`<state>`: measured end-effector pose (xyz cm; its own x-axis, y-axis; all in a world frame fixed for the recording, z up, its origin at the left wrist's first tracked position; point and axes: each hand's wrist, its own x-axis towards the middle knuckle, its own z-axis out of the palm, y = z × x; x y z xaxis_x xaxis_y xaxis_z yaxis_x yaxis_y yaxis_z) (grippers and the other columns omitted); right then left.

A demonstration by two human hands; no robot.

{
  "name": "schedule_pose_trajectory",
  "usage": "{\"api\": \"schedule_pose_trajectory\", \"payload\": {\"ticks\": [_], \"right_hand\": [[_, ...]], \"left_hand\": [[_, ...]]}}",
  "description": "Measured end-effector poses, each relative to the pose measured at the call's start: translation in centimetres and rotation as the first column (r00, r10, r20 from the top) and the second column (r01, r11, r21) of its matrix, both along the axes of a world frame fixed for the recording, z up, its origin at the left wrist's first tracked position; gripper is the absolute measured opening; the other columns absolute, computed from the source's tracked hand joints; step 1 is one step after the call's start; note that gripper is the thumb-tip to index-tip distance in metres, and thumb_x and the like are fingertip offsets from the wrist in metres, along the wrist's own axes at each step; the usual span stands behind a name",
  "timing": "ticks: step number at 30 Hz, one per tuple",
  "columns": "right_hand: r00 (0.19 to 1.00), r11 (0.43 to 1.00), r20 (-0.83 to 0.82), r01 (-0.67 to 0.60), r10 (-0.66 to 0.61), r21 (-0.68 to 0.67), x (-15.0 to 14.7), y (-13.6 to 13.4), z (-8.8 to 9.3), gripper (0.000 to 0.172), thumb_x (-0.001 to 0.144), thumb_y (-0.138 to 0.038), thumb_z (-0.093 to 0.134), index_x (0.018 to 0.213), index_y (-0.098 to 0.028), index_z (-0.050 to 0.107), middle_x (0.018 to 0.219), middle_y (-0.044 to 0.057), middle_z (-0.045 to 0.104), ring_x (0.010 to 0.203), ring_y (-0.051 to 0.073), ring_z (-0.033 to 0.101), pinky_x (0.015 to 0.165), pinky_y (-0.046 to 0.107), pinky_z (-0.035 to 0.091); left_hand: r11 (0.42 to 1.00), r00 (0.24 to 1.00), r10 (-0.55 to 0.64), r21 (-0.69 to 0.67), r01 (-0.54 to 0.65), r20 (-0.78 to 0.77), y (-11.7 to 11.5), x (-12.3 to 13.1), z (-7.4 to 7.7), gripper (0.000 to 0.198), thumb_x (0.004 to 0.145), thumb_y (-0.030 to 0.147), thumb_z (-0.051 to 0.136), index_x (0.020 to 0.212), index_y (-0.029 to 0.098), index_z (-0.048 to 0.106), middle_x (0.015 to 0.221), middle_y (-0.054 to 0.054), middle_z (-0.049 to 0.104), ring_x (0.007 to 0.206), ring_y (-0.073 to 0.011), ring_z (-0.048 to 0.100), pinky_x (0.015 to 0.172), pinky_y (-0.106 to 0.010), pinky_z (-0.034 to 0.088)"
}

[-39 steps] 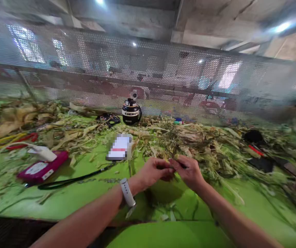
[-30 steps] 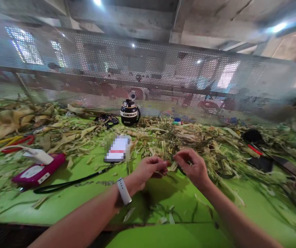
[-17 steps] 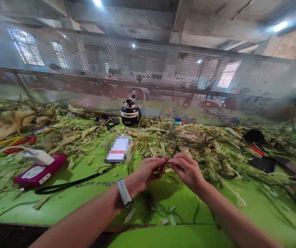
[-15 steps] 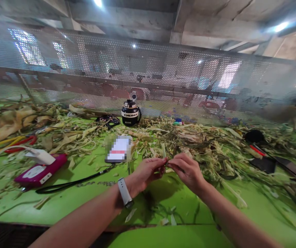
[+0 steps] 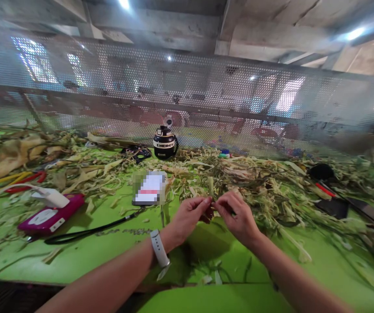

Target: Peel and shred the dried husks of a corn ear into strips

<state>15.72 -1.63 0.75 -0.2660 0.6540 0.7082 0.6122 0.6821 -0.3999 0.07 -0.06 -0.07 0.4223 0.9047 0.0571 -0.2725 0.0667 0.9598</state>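
Note:
My left hand (image 5: pixel 188 219), with a white watch strap on its wrist, is closed in a pinch. A short pale-green plant strip (image 5: pixel 210 186) stands up from between its thumb and forefinger. Close against it, my right hand (image 5: pixel 237 216) is also pinched, its fingertips meeting the left ones at the strip's lower end. Whether the right fingers grip the strip itself or a thin fibre is too small to tell. Behind both hands spreads a heap of dried and green plant strips (image 5: pixel 239 171), over a green tabletop (image 5: pixel 216 239).
To the left are a phone (image 5: pixel 149 188) with a black strap, a magenta power strip (image 5: pixel 51 215) with a white charger, and yellow-and-red handles (image 5: pixel 14 180). A black jug (image 5: pixel 165 143) stands before a perforated metal screen (image 5: pixel 193 95). Dark tools (image 5: pixel 333 208) lie at right.
My left wrist has turned slightly, showing more of the watch strap. The strip has shifted a little right and more upright. My right hand's thumb and fingers have bent, opening a small gap between them.

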Motion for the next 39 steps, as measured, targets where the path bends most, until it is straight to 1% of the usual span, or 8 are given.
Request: {"api": "schedule_pose_trajectory", "payload": {"ticks": [5, 9, 13, 15, 21, 26, 32, 39], "right_hand": [[0.981, 0.964, -0.196, -0.058, 0.006, -0.259, -0.6, -0.3, -0.2, 0.013, 0.085, -0.029, 0.053, 0.077, -0.019, 0.050, 0.068, -0.001, 0.050, 0.059, 0.011, 0.048, 0.054, 0.023, 0.042], [0.915, 0.868, -0.402, -0.224, 0.031, -0.444, -0.6, 0.1, -0.6, 0.017, 0.084, -0.034, 0.054, 0.088, -0.019, 0.047, 0.068, -0.002, 0.049, 0.059, 0.010, 0.047, 0.052, 0.022, 0.041], [0.840, 0.765, -0.539, -0.389, 0.064, -0.514, -0.4, 0.3, -0.3, 0.025, 0.080, -0.042, 0.057, 0.090, -0.019, 0.049, 0.067, -0.003, 0.049, 0.057, 0.009, 0.046, 0.049, 0.020, 0.038], [0.813, 0.740, -0.580, -0.423, 0.055, -0.523, -0.3, 0.4, -0.2, 0.029, 0.078, -0.044, 0.059, 0.090, -0.020, 0.050, 0.066, -0.003, 0.049, 0.056, 0.009, 0.045, 0.048, 0.020, 0.038], [0.811, 0.755, -0.584, -0.407, 0.039, -0.514, 0.0, 1.2, -0.9, 0.032, 0.073, -0.044, 0.065, 0.086, -0.019, 0.053, 0.068, -0.003, 0.053, 0.061, 0.010, 0.051, 0.055, 0.021, 0.042], [0.868, 0.845, -0.496, -0.289, 0.033, -0.450, 0.1, 1.5, -1.5, 0.025, 0.076, -0.041, 0.062, 0.075, -0.018, 0.051, 0.065, -0.003, 0.052, 0.058, 0.010, 0.050, 0.056, 0.023, 0.042], [0.942, 0.952, -0.332, -0.142, 0.046, -0.272, 0.1, 1.1, -1.1, 0.017, 0.082, -0.033, 0.057, 0.072, -0.018, 0.056, 0.073, 0.001, 0.054, 0.069, 0.013, 0.051, 0.064, 0.025, 0.043], [0.947, 0.911, -0.309, -0.199, 0.084, -0.360, 0.2, 1.2, -1.0, 0.022, 0.082, -0.036, 0.056, 0.069, -0.018, 0.056, 0.066, -0.001, 0.051, 0.062, 0.011, 0.049, 0.056, 0.023, 0.042]], "left_hand": [[0.941, 0.980, 0.138, 0.328, -0.086, -0.141, -0.2, -0.1, -0.1, 0.039, 0.082, 0.048, 0.051, 0.061, 0.015, 0.052, 0.057, 0.001, 0.048, 0.056, -0.0098, 0.043, 0.055, -0.023, 0.035], [0.938, 0.974, 0.108, 0.345, -0.034, -0.198, -0.7, -0.6, 0.4, 0.032, 0.086, 0.042, 0.046, 0.068, 0.016, 0.052, 0.064, 0.000, 0.049, 0.062, -0.0116, 0.044, 0.058, -0.024, 0.037], [0.942, 0.974, 0.025, 0.331, 0.053, -0.227, -0.8, -0.9, 0.7, 0.029, 0.084, 0.043, 0.049, 0.075, 0.016, 0.056, 0.071, -0.002, 0.051, 0.066, -0.0131, 0.047, 0.061, -0.024, 0.041], [0.939, 0.974, 0.023, 0.339, 0.056, -0.225, -0.6, -0.9, 0.6, 0.031, 0.083, 0.045, 0.050, 0.075, 0.016, 0.057, 0.071, -0.002, 0.052, 0.065, -0.0129, 0.047, 0.060, -0.024, 0.041], [0.944, 0.960, 0.014, 0.320, 0.079, -0.279, -0.1, -0.7, 0.1, 0.033, 0.080, 0.048, 0.053, 0.075, 0.016, 0.059, 0.067, -0.003, 0.057, 0.062, -0.0129, 0.050, 0.060, -0.025, 0.041], [0.943, 0.949, -0.019, 0.311, 0.121, -0.314, 0.0, -0.7, 0.1, 0.037, 0.077, 0.052, 0.055, 0.070, 0.016, 0.058, 0.063, -0.002, 0.057, 0.058, -0.0122, 0.050, 0.058, -0.024, 0.041], [0.959, 0.929, -0.164, 0.167, 0.229, -0.331, 0.8, -1.2, 0.1, 0.045, 0.070, 0.060, 0.059, 0.063, 0.016, 0.055, 0.056, 0.000, 0.054, 0.051, -0.0101, 0.048, 0.053, -0.023, 0.039], [0.931, 0.903, -0.242, 0.178, 0.319, -0.355, 0.9, -1.5, 0.4, 0.041, 0.072, 0.056, 0.059, 0.067, 0.015, 0.062, 0.055, -0.001, 0.055, 0.052, -0.0100, 0.048, 0.055, -0.022, 0.039]]}}
